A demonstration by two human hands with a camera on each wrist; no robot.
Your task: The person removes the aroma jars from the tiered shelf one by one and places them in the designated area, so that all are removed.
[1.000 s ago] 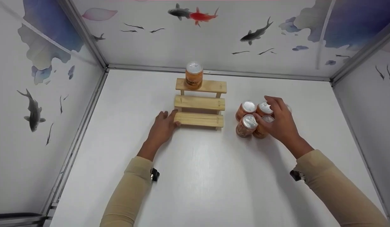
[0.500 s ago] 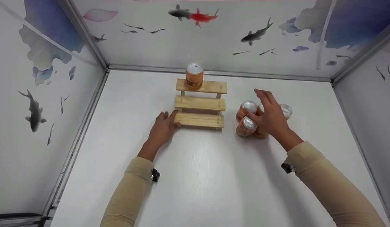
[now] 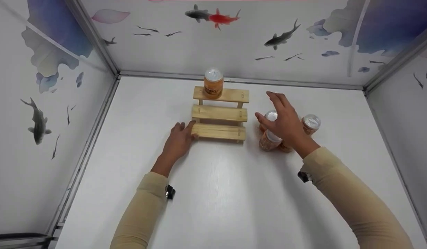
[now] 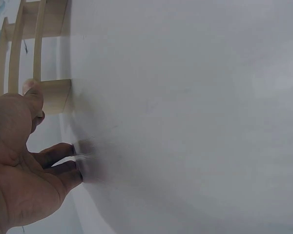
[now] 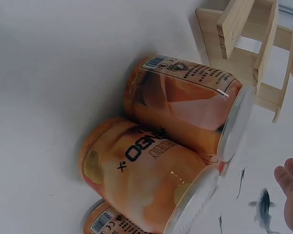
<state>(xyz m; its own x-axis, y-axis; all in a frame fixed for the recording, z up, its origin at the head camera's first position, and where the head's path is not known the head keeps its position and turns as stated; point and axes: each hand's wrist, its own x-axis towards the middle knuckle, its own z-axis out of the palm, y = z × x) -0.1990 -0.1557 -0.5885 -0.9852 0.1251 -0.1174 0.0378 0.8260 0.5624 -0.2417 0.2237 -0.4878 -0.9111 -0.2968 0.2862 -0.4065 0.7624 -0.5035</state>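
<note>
A three-tier wooden stand point(image 3: 218, 113) rests on the white table. My left hand point(image 3: 179, 140) grips the left end of its lowest step, thumb and index finger at opposite edges; the other fingers reach down to the tabletop in the left wrist view. One orange can point(image 3: 213, 86) with a silvery lid stands on the top tier. To the right, several similar cans point(image 3: 269, 141) stand clustered. My right hand point(image 3: 286, 124) hovers over them, holding nothing, thumb and fingers apart, and hides part of the group. The right wrist view shows a can point(image 5: 146, 170) up close, with fingertips point(image 5: 285, 178) beyond the lids.
The rightmost can point(image 3: 311, 123) stands at the cluster's outer side. Panels printed with fish surround the table on the back and sides, and a metal rail point(image 3: 158, 75) runs along the rear edge.
My right hand has moved left across the cluster toward the stand, uncovering the rightmost can. My left hand keeps its place on the lowest step.
</note>
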